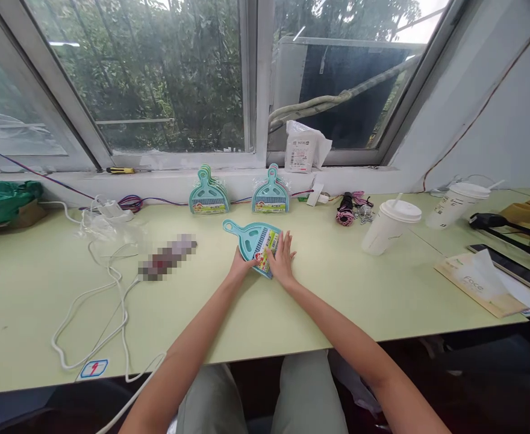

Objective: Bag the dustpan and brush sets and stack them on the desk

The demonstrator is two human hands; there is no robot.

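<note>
Green bag (7, 200) at the left edge of the frame. Right of it: white plug block (110, 209) with clear plastic, white cable (123, 301) looping down the table (337, 313) past a label (94, 368) marked 9 at lower left. Yellow-handled screwdriver (120, 170) on the sill, upper left. Pixelated object (168, 258) left of centre, can't ID.

Two teal dustpan stacks, left stack (209, 196) and right stack (271, 194), stand upright near the wall, upper middle, handles up.

Center of frame: teal dustpan set (251, 241), tilted, handle toward upper left, printed label facing up. Left hand (240, 265) grasps its lower left edge, thumb on the front. Right hand (283, 259) lies against its right edge, fingers extended, thumb over the label; can't tell if it's gripping or just bracing.

Further right: white package (305, 147) on the sill, dark-and-pink cord bundle (345, 210), near cup (389, 226), far cup (457, 205). Right edge: "Face" tissue pack (468, 280) beside a phone (515, 268).
</note>
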